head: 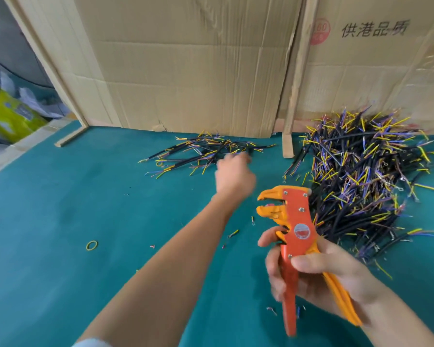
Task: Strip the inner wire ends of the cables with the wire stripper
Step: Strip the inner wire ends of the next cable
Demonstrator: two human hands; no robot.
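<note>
Wire stripper (297,236): orange body, yellow-orange jaws and lower handle, round silver sticker at the pivot. Held upright, jaws parted and pointing left above the grip, 2 handles splayed and running down-right below it.

Big cable pile (363,179): short black-sheathed cables with yellow, blue and purple inner wires fanning from the ends, heaped just right of and beyond the grip.

Small cable pile (206,151): same cables, a loose thin scatter lying flat, well beyond and left of the grip, by the cardboard.
</note>
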